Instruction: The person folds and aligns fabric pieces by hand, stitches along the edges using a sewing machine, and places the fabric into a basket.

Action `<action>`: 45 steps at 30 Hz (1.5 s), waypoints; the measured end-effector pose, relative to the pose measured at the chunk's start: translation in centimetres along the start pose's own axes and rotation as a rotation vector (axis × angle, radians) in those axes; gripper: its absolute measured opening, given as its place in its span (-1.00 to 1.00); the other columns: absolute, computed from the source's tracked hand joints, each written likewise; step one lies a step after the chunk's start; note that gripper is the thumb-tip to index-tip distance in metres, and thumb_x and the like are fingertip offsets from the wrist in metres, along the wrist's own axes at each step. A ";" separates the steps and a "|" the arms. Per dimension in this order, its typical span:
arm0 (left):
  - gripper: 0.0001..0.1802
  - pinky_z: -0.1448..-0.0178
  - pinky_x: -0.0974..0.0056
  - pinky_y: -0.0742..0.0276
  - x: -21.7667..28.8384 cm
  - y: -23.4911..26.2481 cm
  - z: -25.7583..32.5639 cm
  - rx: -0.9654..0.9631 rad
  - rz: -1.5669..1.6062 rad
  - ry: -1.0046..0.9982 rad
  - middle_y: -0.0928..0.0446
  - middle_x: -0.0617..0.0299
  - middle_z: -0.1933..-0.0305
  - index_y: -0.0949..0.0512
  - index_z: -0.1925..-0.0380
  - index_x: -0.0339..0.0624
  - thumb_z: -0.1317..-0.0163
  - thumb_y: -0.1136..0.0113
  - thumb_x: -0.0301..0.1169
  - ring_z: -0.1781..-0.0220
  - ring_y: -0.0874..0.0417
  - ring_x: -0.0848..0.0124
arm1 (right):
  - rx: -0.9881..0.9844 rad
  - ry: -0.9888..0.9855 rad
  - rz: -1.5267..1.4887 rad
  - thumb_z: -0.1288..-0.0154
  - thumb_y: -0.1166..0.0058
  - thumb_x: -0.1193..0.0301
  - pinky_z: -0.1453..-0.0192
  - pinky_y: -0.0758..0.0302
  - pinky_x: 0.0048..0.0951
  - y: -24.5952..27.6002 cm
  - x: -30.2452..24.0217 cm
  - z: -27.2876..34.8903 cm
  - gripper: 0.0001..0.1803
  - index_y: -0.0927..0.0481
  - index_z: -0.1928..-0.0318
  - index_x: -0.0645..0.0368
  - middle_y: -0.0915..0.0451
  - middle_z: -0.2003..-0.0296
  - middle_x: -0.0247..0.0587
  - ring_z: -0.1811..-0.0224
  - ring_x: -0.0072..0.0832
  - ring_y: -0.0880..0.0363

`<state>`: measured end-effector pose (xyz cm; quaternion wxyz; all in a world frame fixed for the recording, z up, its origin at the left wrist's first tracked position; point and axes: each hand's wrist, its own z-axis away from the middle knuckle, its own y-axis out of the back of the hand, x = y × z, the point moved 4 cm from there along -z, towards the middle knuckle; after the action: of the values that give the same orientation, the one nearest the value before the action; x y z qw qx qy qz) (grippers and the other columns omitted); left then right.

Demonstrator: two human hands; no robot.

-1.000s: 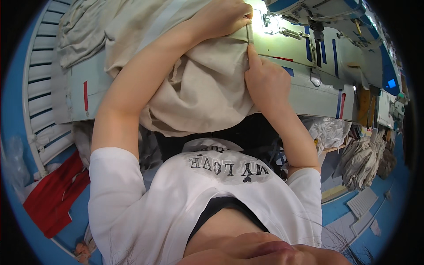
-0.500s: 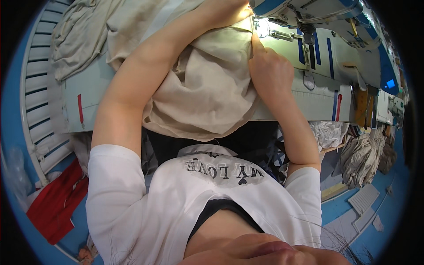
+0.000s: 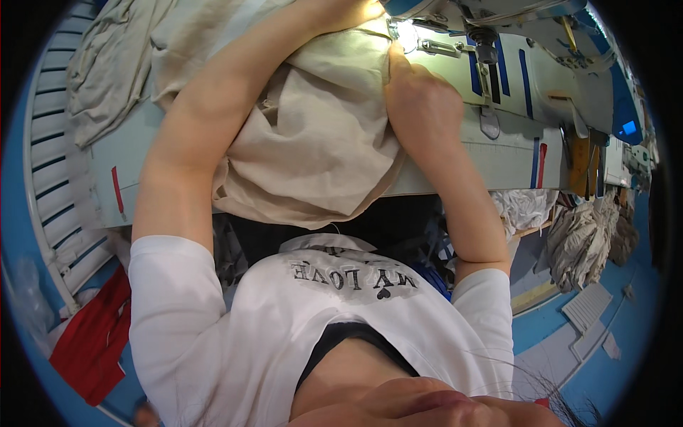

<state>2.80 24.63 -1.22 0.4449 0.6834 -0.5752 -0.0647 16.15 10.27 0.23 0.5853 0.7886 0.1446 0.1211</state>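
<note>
Beige fabric [image 3: 324,107] lies bunched over the sewing machine's bed and hangs over the table edge towards me. At the lit needle area, my right hand [image 3: 425,99] is at the fabric's right edge. Its index finger points forward along that edge; the other fingers are curled and partly hidden beneath the hand. Reaching across the fabric, my left hand [image 3: 361,13] is at the top of the picture beside the needle area. Glare and the picture's edge hide its fingers. The sewing machine's head [image 3: 512,18] overhangs at the upper right.
A metal attachment [image 3: 441,48] sits on the bed, right of the needle area. Scissors with orange-yellow handles [image 3: 581,167] are at the table's right end. Grey-beige cloth bundles [image 3: 580,242] hang lower right. White slatted rack [image 3: 57,178] and red cloth [image 3: 92,341] are on the left.
The whole view has shifted, so the table, fabric and both arms appear slightly further left and up. Both hands keep nearly the same place at the needle area.
</note>
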 end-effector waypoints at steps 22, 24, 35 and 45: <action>-0.75 -0.09 0.22 -0.52 12.2 8.9 7.3 -0.074 -0.045 0.322 -0.59 0.06 0.11 -0.59 0.09 -0.22 -0.23 -0.30 -0.47 0.02 -0.61 0.17 | -0.282 -0.817 -1.715 -0.29 -0.17 0.52 0.57 -0.33 -0.62 2.7 -4.0 11.2 -0.53 -0.41 -0.17 0.44 -0.65 0.34 -0.21 0.64 -0.67 -0.39; -0.75 -0.06 0.22 -0.53 14.4 9.6 9.5 -0.304 0.097 0.334 -0.60 0.04 0.13 -0.60 0.09 -0.24 -0.23 -0.30 -0.46 0.04 -0.62 0.14 | -0.388 -0.856 -1.730 -0.32 -0.12 0.50 0.56 -0.34 -0.61 2.5 -5.5 12.9 -0.60 -0.45 -0.12 0.44 -0.64 0.34 -0.21 0.65 -0.66 -0.38; -0.55 -0.12 0.06 -0.57 20.3 7.2 10.6 -0.498 -0.290 0.395 -0.56 -0.04 -0.11 -0.55 -0.11 -0.18 -0.26 -0.21 -0.24 -0.03 -0.63 -0.02 | -0.440 -0.940 -1.871 -0.33 -0.07 0.31 0.29 -0.61 -0.44 -1.3 -12.3 16.2 -0.62 -0.59 -0.01 0.37 -0.71 0.15 -0.12 0.21 -0.43 -0.71; -0.68 -0.07 0.12 -0.57 20.1 9.8 16.7 -0.176 -0.533 0.299 -0.60 0.13 0.04 -0.63 0.04 -0.12 -0.17 -0.23 -0.45 0.04 -0.64 0.11 | -0.009 -0.277 -0.879 -0.09 -0.20 0.40 0.50 -0.42 -0.29 1.5 -8.6 18.9 -0.82 -0.58 0.56 0.23 -0.52 0.60 -0.15 0.59 -0.27 -0.53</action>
<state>-7.75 -0.66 4.01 0.5494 0.7708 -0.2963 -0.1274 15.11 -10.10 -3.87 0.5985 0.6586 0.3850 -0.2445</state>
